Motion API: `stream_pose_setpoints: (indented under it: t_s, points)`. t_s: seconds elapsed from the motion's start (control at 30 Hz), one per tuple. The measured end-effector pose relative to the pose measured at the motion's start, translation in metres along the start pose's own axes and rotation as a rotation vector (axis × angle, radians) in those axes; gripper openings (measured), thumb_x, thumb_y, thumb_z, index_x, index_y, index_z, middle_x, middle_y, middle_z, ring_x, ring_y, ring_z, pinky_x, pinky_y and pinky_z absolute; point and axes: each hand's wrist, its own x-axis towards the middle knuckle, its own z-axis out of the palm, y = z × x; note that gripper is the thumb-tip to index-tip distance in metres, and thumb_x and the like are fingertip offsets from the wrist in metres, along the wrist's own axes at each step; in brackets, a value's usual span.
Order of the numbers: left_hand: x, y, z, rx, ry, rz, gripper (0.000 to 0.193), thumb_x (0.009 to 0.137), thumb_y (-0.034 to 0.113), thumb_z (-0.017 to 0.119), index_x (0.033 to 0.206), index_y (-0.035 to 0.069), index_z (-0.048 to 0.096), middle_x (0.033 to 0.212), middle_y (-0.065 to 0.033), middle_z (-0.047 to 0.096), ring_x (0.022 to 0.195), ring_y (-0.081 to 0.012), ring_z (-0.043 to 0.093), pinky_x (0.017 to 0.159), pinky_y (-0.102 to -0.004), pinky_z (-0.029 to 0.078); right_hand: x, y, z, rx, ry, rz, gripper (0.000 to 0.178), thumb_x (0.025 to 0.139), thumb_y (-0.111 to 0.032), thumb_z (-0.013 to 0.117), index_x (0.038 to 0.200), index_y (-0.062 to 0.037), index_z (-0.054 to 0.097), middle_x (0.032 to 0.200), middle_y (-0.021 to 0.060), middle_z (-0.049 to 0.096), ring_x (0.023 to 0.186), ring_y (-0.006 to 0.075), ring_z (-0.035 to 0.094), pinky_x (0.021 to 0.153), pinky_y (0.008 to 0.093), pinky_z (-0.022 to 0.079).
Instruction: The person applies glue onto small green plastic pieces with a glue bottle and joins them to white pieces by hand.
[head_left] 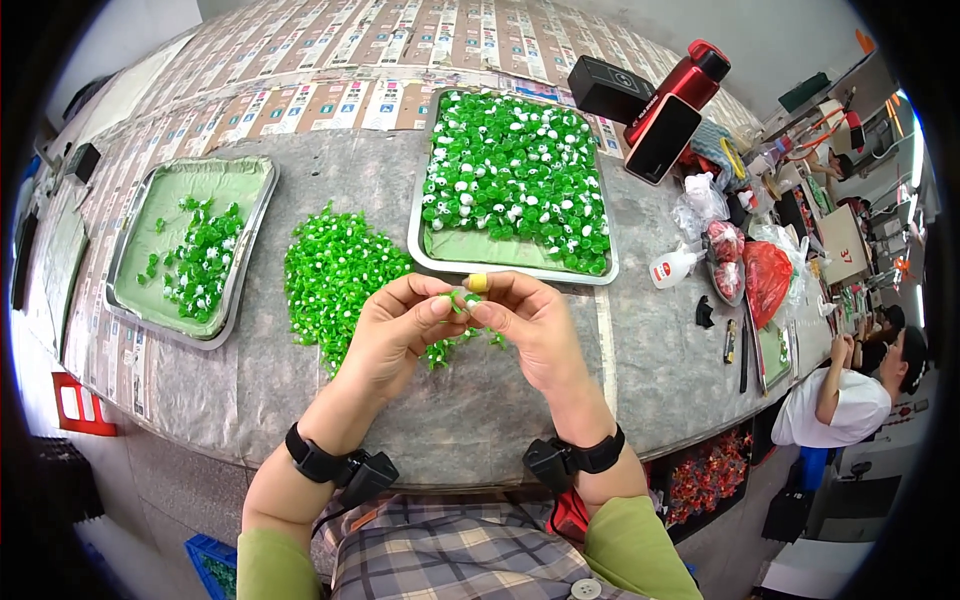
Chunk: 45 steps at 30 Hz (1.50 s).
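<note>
My left hand point(392, 335) and my right hand point(535, 325) meet above the near middle of the table. Between their thumbs and forefingers they pinch a small green plastic piece point(461, 299), largely covered by the fingertips. A yellow finger cover point(478, 282) sits on a finger of my right hand. Just beyond and to the left of my left hand lies a loose heap of small green and white pieces point(340, 275). Farther off, a metal tray point(470, 248) holds a dense layer of green pieces with round white parts.
At the left, another tray point(137, 262) carries a smaller pile of green pieces. A red bottle point(690, 85), a phone point(663, 138) and a black box point(608, 88) stand at the back right. Nearer are a white squeeze bottle point(676, 267) and red bags point(768, 280). Another person point(835, 405) sits far right.
</note>
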Motion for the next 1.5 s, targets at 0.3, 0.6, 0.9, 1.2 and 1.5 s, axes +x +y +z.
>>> stream_pose_setpoints:
  t_s: [0.3,0.6,0.9,1.2,1.5]
  points:
    - [0.0,0.002,-0.001,-0.062,0.033,-0.016,0.013,0.076,0.009,0.057,0.088,0.005,0.052,0.079,-0.0056,0.059,0.071,-0.0122,0.057,0.067,-0.0245,0.049,-0.003,-0.001,0.003,0.001,0.006,-0.042,0.019,0.073,0.0,0.059,0.092,-0.0003,0.056,0.087,0.0066,0.059,0.075,0.011,0.056,0.066,0.0213,0.045]
    - [0.0,-0.001,-0.001,0.045,0.046,0.017,0.013,0.075,0.01,0.059,0.086,0.003,0.054,0.078,-0.0045,0.059,0.071,-0.0108,0.057,0.065,-0.0236,0.048,-0.005,-0.004,0.006,-0.078,0.063,-0.15,0.019,0.072,0.002,0.059,0.09,0.0009,0.056,0.087,0.0069,0.059,0.078,0.0101,0.056,0.068,0.0195,0.044]
    - [-0.001,-0.004,0.001,0.322,0.069,0.153,0.009,0.075,0.005,0.058,0.082,0.0,0.056,0.078,-0.0055,0.058,0.066,-0.0108,0.057,0.063,-0.0225,0.047,-0.007,-0.001,0.006,-0.109,0.047,-0.104,0.018,0.073,0.0,0.059,0.091,0.0009,0.055,0.082,0.0049,0.059,0.074,0.0081,0.055,0.066,0.0185,0.044]
    - [0.001,-0.004,-0.001,0.778,0.016,0.449,0.009,0.069,-0.002,0.061,0.077,-0.001,0.057,0.072,-0.0049,0.056,0.068,-0.0112,0.053,0.06,-0.0217,0.043,-0.005,-0.006,-0.002,-0.141,-0.036,0.01,0.021,0.076,-0.004,0.057,0.096,0.002,0.055,0.083,0.0076,0.06,0.073,0.0115,0.057,0.066,0.0221,0.046]
    - [-0.001,0.004,0.006,1.077,-0.029,0.61,0.011,0.064,-0.003,0.063,0.071,0.001,0.056,0.069,-0.0056,0.055,0.065,-0.0145,0.052,0.058,-0.0242,0.042,-0.003,-0.003,-0.009,-0.12,-0.082,0.039,0.022,0.077,-0.007,0.056,0.097,0.0031,0.055,0.081,0.0063,0.06,0.071,0.0088,0.055,0.064,0.0196,0.045]
